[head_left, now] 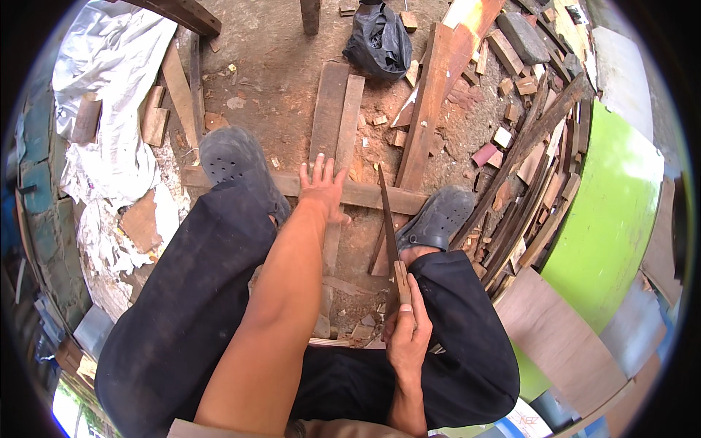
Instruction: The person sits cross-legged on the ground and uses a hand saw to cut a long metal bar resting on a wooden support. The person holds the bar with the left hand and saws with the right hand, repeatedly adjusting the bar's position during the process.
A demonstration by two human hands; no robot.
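Note:
My left hand (320, 191) lies with fingers spread over a narrow board (369, 196) that runs crosswise between my feet. Its fingertips reach the near part of two lengthwise planks (332, 102), which pass by the crosswise board. In my right hand (407, 336) is a handsaw (401, 281), gripped by its wooden handle. The dark, slim blade points away from me and crosses the view of the crosswise board, to the right of my left hand. Whether the blade touches the board I cannot tell. My grey clogs (235, 160) are by the two ends of the crosswise board.
A black plastic bag (377, 42) sits beyond the planks. A long brown board (427, 109) slants at the right, beside heaped offcuts and strips (540, 146). Farther right is a bright green panel (606, 212). White sheeting (109, 66) covers the left side. Wooden legs (310, 14) stand at the far edge.

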